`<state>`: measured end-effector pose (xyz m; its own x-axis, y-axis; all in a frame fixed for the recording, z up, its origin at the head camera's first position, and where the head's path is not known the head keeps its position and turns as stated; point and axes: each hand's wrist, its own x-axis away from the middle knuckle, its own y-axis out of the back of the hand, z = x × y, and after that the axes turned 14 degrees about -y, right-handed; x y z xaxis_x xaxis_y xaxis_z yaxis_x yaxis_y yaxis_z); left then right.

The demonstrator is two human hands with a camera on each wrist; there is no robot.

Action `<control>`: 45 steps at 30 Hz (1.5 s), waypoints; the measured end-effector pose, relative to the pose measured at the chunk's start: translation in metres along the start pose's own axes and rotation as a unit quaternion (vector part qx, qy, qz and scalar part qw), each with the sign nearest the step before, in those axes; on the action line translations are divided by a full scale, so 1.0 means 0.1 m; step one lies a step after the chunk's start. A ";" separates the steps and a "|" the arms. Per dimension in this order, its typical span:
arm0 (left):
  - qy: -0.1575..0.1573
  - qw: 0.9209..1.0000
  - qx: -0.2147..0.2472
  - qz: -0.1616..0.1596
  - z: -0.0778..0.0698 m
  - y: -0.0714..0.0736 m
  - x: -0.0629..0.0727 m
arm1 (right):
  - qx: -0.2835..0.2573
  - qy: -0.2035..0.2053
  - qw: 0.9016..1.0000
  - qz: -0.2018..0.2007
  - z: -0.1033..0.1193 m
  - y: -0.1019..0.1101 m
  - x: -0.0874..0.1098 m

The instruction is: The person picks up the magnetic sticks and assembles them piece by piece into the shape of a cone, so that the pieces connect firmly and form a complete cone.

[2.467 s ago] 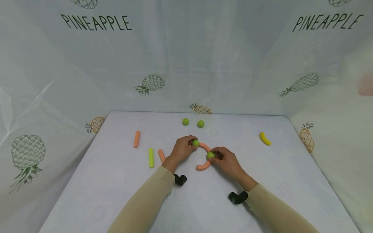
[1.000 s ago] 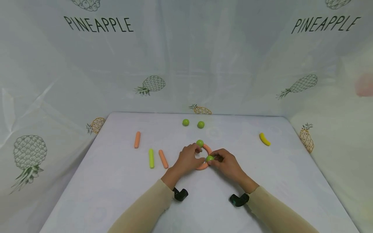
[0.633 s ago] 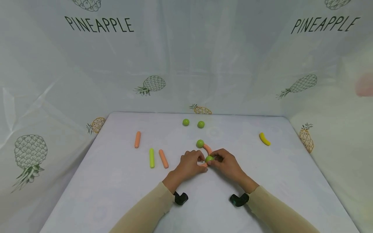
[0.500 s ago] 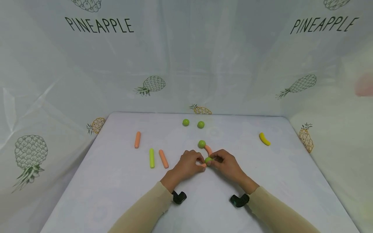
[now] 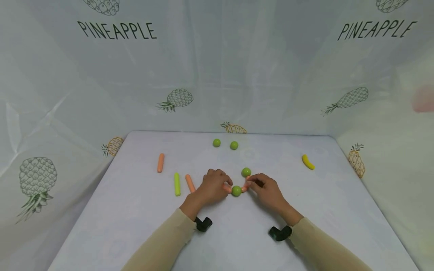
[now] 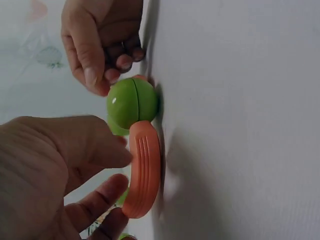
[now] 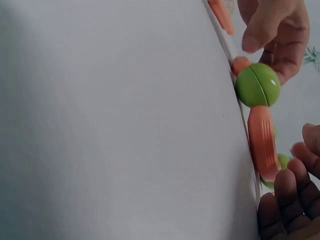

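In the head view, a green ball [image 5: 236, 191] sits on the white table between two curved orange toy rods, a left rod [image 6: 144, 167] and a right rod [image 7: 262, 142]. Grooves run along both rods, and a seam crosses the ball. A second green ball [image 5: 246, 172] stands at the right rod's far end. My left hand [image 5: 213, 186] is at the left rod, thumb and fingers spread loosely beside it. My right hand [image 5: 268, 190] has its fingers beside the right rod, partly hiding it; they look relaxed, with no clear pinch.
Two green balls, a left one [image 5: 216, 142] and a right one [image 5: 234, 145], lie at the back. To the left are a straight orange rod [image 5: 161, 163], a lime rod [image 5: 177, 184] and another orange rod [image 5: 190, 183]. A yellow curved piece [image 5: 308, 162] lies to the right.
My right hand has let go of the near ball. The joined balls and rods have turned: the near ball shifted left and nearer, the far one right. My left hand moved from the far ball to the left rod.
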<state>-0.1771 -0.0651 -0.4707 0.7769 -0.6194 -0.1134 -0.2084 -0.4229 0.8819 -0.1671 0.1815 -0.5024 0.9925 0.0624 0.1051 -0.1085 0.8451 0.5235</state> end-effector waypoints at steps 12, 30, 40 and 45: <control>-0.029 0.997 -0.067 -0.006 -0.16 -0.23 -0.11 | 0.085 -0.015 0.996 -0.036 0.07 0.09 -0.30; -0.007 1.000 -0.009 -0.029 0.02 -0.13 -0.04 | 0.097 -0.059 0.993 0.027 0.06 0.17 -0.33; 0.014 0.993 0.028 -0.115 -0.03 -0.24 -0.07 | 0.094 -0.059 0.994 0.017 0.08 0.13 -0.26; 0.021 0.992 0.036 -0.121 -0.05 -0.33 -0.08 | 0.088 -0.050 0.995 0.009 0.06 0.08 -0.21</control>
<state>-0.1738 -0.0431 -0.4967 0.8333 -0.4663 -0.2968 -0.0539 -0.6029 0.7960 -0.1895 0.1842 -0.4957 0.9807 0.0165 0.1949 -0.1435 0.7381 0.6592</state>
